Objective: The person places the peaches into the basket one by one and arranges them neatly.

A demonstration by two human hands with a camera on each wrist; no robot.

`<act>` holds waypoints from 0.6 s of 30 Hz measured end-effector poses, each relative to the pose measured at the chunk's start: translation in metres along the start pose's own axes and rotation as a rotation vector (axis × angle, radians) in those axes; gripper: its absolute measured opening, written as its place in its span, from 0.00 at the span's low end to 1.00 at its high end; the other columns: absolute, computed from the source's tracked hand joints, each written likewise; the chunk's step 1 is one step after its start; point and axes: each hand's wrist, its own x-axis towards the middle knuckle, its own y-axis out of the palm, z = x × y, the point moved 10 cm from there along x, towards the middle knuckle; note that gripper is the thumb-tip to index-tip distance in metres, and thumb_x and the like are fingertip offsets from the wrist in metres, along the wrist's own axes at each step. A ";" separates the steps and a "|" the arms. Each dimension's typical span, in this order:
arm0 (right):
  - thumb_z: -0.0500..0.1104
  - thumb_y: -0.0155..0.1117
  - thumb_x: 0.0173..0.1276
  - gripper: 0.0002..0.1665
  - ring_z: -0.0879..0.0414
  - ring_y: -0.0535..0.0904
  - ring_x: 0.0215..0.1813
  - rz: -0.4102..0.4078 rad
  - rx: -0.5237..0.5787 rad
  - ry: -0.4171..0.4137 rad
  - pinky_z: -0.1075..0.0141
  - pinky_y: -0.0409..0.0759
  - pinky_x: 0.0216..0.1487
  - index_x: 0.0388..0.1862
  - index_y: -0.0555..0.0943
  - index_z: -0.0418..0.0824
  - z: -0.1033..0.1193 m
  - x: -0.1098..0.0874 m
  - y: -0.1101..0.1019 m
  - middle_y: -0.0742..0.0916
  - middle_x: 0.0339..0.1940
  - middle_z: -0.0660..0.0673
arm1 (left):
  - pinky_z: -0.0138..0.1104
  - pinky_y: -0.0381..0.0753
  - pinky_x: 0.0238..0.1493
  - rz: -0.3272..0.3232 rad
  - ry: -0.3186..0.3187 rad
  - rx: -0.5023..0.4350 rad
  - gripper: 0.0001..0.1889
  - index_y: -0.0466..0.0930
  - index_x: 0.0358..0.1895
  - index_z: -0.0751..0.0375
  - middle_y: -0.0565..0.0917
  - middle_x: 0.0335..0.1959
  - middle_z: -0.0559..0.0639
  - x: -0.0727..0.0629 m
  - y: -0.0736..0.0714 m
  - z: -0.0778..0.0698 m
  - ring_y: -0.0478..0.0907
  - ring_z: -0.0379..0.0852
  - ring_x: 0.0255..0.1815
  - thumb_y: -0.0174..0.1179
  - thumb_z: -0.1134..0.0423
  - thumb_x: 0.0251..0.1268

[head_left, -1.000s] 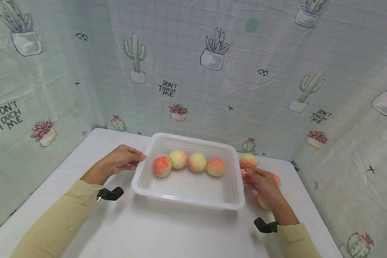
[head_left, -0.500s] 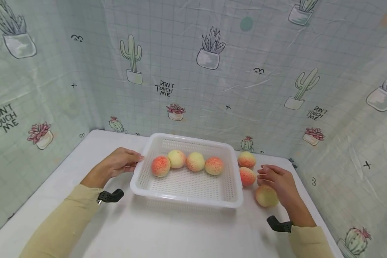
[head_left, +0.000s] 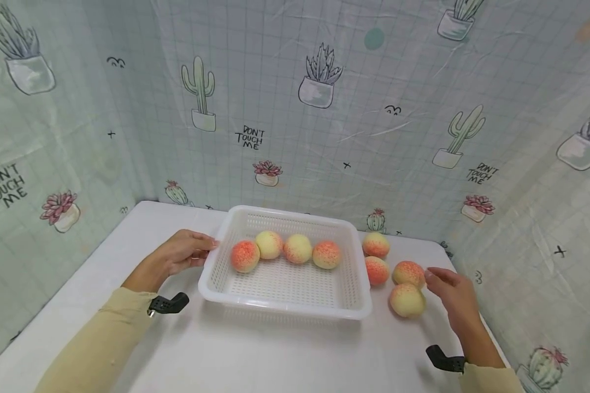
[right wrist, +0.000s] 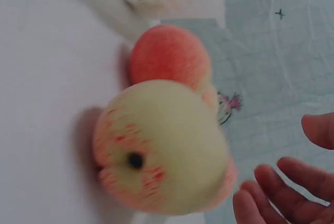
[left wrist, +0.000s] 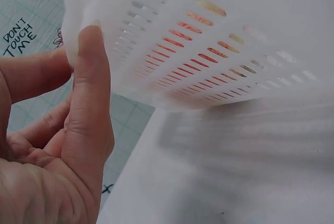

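Note:
In the head view a white perforated plastic basket holds several peaches, red and pale yellow, in a row toward its back. My left hand pinches its left rim; in the left wrist view the thumb presses on the basket's wall. My right hand has loosely bent fingers and holds nothing. Its fingertips are right beside a red-speckled peach. In front of that one lies a yellower peach, which shows large in the right wrist view with a dark stem hollow.
Two more peaches, a red one and an orange-yellow one, lie close along the basket's right side. The white table meets a cactus-print curtain at the back and both sides.
My right hand has moved right, from the basket's right edge to the far side of the loose peaches, uncovering them. The left hand stays on the rim, and the basket keeps its place.

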 end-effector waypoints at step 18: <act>0.78 0.57 0.69 0.64 0.30 0.61 0.79 0.027 -0.149 0.154 0.35 0.68 0.76 0.82 0.55 0.32 -0.047 -0.008 0.035 0.64 0.80 0.26 | 0.30 0.86 0.37 -0.019 -0.022 -0.018 0.27 0.77 0.66 0.70 0.88 0.42 0.49 0.001 -0.002 0.004 0.81 0.45 0.40 0.68 0.57 0.71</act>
